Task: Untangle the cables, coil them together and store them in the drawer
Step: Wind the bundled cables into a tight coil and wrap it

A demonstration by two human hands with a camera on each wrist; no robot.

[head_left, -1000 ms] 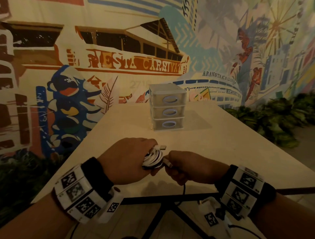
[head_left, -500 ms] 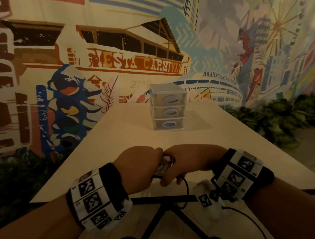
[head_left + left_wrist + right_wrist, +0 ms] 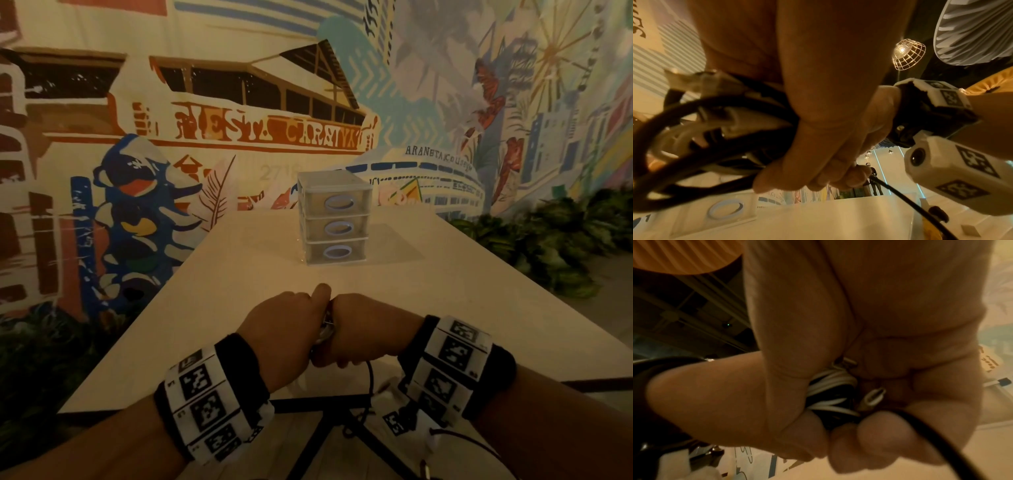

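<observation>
A bundle of black and white cables [image 3: 327, 329] sits squeezed between my two hands above the near part of the table. My left hand [image 3: 291, 329] grips the coil [image 3: 711, 138], whose loops and a plug stick out past its fingers. My right hand [image 3: 363, 329] is pressed against the left and pinches the free black cable [image 3: 931, 431], which trails down over the table edge [image 3: 370, 380]. White and black strands and a metal plug [image 3: 872, 398] show between the fingers. The clear three-drawer unit [image 3: 334, 222] stands farther back, all drawers shut.
The beige table [image 3: 445, 291] runs from my hands to the mural wall. Green plants [image 3: 555, 246] line the floor to the right. Black table legs [image 3: 329, 421] cross below the near edge. A person stands far off in the left wrist view.
The right hand swung in from the lower right and closed up against the left hand. The coil, plainly seen a second ago, is now almost hidden between the two fists.
</observation>
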